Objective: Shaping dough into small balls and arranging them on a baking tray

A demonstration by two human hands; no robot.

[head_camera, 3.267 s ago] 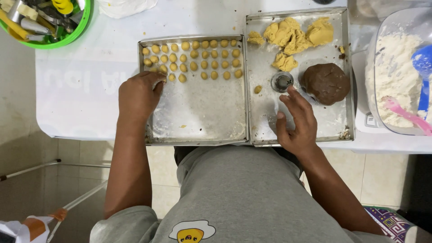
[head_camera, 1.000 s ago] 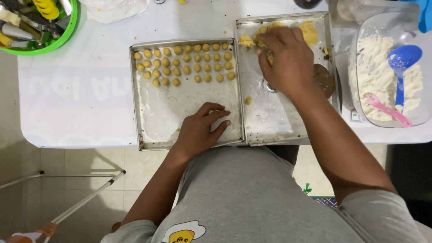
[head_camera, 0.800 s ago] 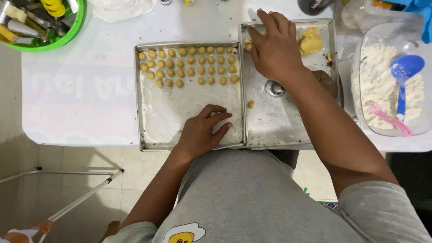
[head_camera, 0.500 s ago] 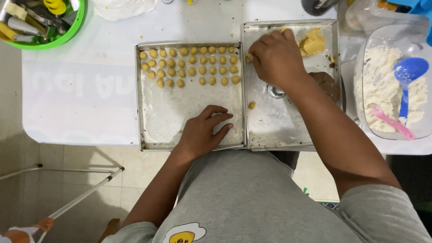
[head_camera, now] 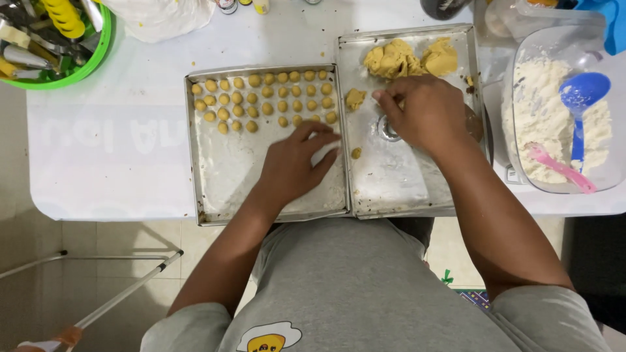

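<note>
hands (head_camera: 365,140) over trays (head_camera: 261,195), perhaps pinching dough (head_camera: 355,98)

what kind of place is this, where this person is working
Probably a home kitchen or small home baking setup. A metal baking tray holds rows of small dough balls, yellow dough lies on a second tray, and a tub of flour stands beside it.

Golden-yellow dough balls (head_camera: 264,101) sit in neat rows on a dull silver baking tray (head_camera: 222,176) dusted white, and beside it a matching silver tray (head_camera: 404,189) carries mustard-yellow dough lumps (head_camera: 407,60). The bench (head_camera: 104,150) is white with faint pale-grey lettering, a bright green bowl (head_camera: 85,68) sits at its corner, and a clear tub (head_camera: 521,117) holds off-white flour with a blue scoop (head_camera: 580,98) and a pink spoon (head_camera: 561,171). The shirt (head_camera: 352,287) is plain grey with a yellow-and-white egg print.
</note>
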